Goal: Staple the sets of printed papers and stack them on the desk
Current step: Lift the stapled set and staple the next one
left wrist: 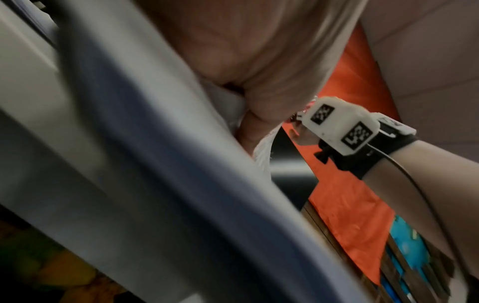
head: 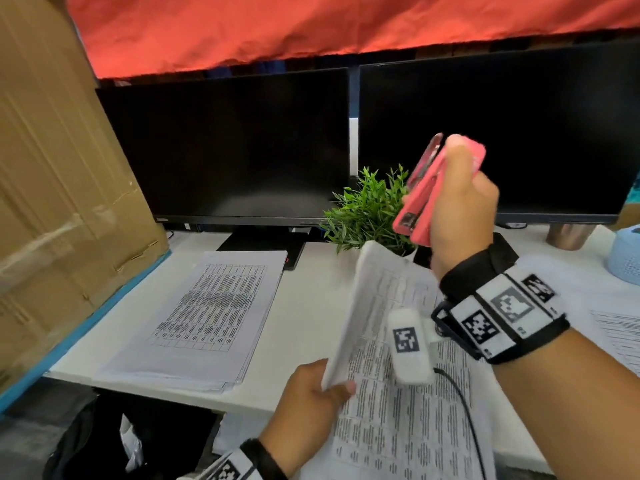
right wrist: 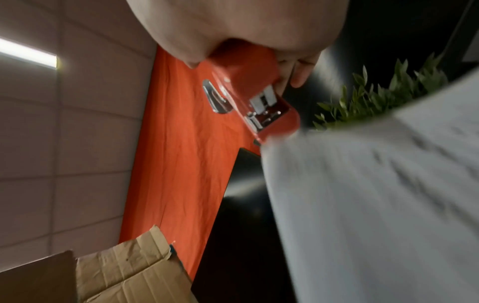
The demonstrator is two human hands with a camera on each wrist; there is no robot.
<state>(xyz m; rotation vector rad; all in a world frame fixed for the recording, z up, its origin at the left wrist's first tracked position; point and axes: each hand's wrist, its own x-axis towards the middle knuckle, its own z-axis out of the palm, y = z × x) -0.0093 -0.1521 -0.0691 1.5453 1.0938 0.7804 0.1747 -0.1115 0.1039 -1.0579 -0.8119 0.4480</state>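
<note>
My right hand (head: 460, 202) grips a pink-red stapler (head: 427, 192) raised above the desk, its mouth pointing down-left just above the top corner of a paper set (head: 349, 317). My left hand (head: 311, 400) pinches that set at its lower edge and holds it tilted upward. In the right wrist view the stapler (right wrist: 259, 98) shows its metal plate, and the blurred paper set (right wrist: 376, 194) is just below it. In the left wrist view my left hand (left wrist: 249, 67) holds the blurred paper set (left wrist: 264, 151). A stack of printed papers (head: 201, 317) lies flat at the desk's left.
More printed sheets (head: 408, 427) lie under my hands, others at the right edge (head: 620, 334). Two dark monitors (head: 228, 147) stand behind, a small green plant (head: 367, 209) between them. A cardboard box (head: 52, 188) stands left, a metal cup (head: 568, 235) and a pale blue container (head: 623, 258) right.
</note>
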